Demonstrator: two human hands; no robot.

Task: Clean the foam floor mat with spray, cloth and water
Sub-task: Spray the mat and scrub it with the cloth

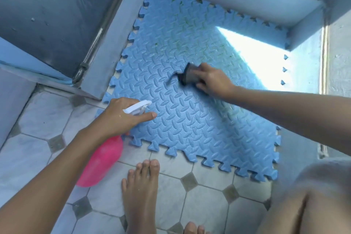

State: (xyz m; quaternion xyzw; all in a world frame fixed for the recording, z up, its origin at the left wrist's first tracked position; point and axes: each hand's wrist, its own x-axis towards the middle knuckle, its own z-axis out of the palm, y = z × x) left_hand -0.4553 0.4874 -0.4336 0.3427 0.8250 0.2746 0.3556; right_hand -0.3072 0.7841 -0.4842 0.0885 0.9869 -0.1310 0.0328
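Left hand (121,118) grips tilted pink spray bottle (102,163) — nozzle aimed across mat (190,129); right hand (212,80) clutches dark cloth (187,75) at mat centre.

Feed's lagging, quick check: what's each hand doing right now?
Left hand: grips the pink spray bottle.
Right hand: holds the grey cloth against the foam mat.

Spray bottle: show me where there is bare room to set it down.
Free: the tiled floor left of the spray bottle, up to the wall; the near part of the mat, between the left hand and the right forearm; the tiles between the foot and the knee. Crowded: mid-mat, where the right hand grips the cloth.
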